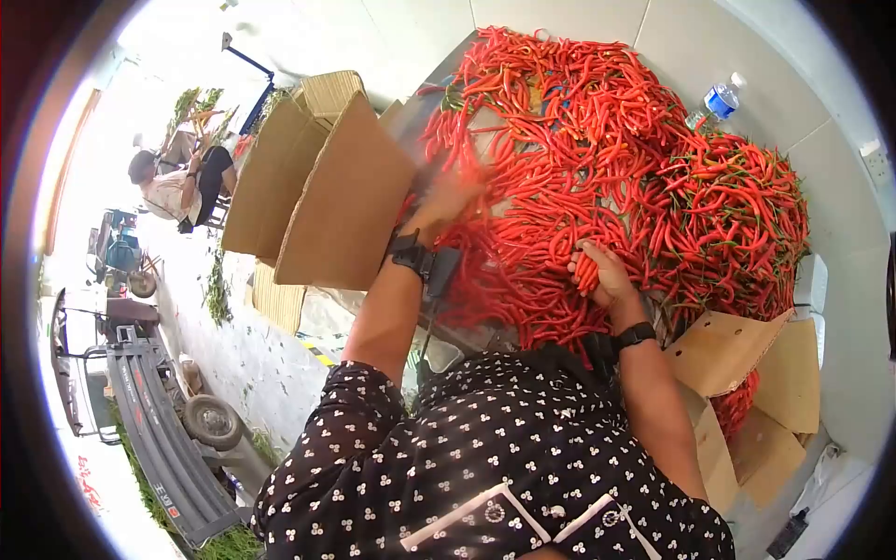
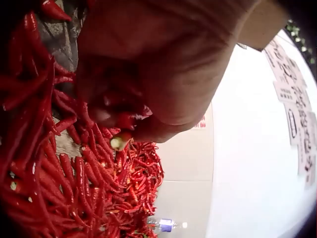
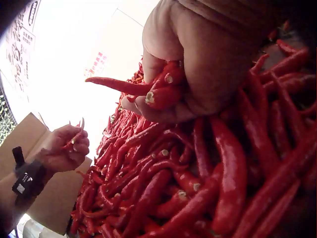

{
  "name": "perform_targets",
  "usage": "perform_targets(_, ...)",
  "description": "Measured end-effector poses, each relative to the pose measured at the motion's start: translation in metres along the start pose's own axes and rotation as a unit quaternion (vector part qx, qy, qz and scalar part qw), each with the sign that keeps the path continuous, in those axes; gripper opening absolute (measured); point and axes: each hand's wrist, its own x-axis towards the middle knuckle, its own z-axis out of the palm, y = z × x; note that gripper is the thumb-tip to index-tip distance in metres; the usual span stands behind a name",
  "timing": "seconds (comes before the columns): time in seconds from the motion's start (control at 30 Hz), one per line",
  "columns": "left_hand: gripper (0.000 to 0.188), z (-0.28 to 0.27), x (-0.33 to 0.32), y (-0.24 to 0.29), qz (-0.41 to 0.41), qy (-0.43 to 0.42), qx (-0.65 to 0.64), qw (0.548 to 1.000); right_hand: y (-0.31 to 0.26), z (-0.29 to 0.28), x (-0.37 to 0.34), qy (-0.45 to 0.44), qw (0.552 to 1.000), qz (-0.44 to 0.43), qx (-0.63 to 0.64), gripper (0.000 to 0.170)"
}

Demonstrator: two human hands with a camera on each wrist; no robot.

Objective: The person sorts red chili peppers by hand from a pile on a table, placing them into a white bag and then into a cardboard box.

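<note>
Red chili peppers (image 1: 560, 224) lie in a wide heap across the surface before me. My left hand (image 1: 448, 201), blurred in the head view, is over the heap's left side beside a cardboard flap. In the right wrist view that left hand (image 3: 69, 144) has curled fingers around a few chilies (image 3: 74, 141). My right hand (image 1: 609, 275) grips a small bunch of chilies (image 3: 166, 89) low over the near part of the heap. One chili of the bunch sticks out sideways, and stemless ends show on others. Its fingers wrap them from below.
A tall open carton (image 1: 345, 196) stands at the left. Another open carton (image 1: 779, 373) with chilies inside is at the right. Green-stemmed chilies (image 1: 747, 205) pile at the right, near a water bottle (image 1: 717, 101) by the wall. A seated person (image 1: 177, 191) and a vehicle (image 1: 159, 411) are farther left.
</note>
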Motion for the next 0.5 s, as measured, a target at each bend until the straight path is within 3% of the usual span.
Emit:
perform_targets(0.03, 0.015, -0.003, 0.005, -0.005, 0.000, 0.002, -0.001, 1.000, -0.001, 0.002, -0.002, 0.015, 1.000, 0.001, -0.006, 0.014)
perform_targets(0.07, 0.017, -0.008, 0.015, -0.014, 0.042, -0.018, 0.169, 0.984, -0.002, 0.004, -0.003, 0.030, 0.999, 0.002, -0.012, 0.014)
perform_targets(0.1, 0.020, -0.011, 0.022, -0.023, 0.083, -0.037, 0.334, 0.938, -0.002, 0.003, -0.002, 0.030, 0.999, 0.002, -0.014, 0.014)
perform_targets(0.23, 0.020, 0.025, 0.043, -0.044, 0.105, -0.022, 0.286, 0.952, 0.002, -0.004, 0.003, 0.015, 1.000, -0.002, -0.011, 0.014)
perform_targets(0.3, 0.021, 0.049, 0.054, -0.046, 0.196, -0.054, 0.294, 0.934, 0.001, -0.003, 0.002, 0.018, 1.000, -0.003, -0.012, 0.015)
perform_targets(0.33, 0.021, 0.062, 0.052, -0.035, 0.198, -0.055, 0.293, 0.934, 0.000, -0.002, 0.001, 0.014, 1.000, 0.000, -0.009, 0.015)
perform_targets(0.4, 0.018, 0.085, 0.045, -0.012, 0.168, -0.083, 0.554, 0.811, -0.001, 0.001, -0.001, 0.010, 1.000, 0.002, -0.006, 0.015)
perform_targets(0.5, 0.017, 0.102, 0.037, -0.002, 0.180, -0.058, 0.601, 0.776, -0.001, 0.003, -0.002, 0.041, 0.999, 0.001, -0.010, 0.015)
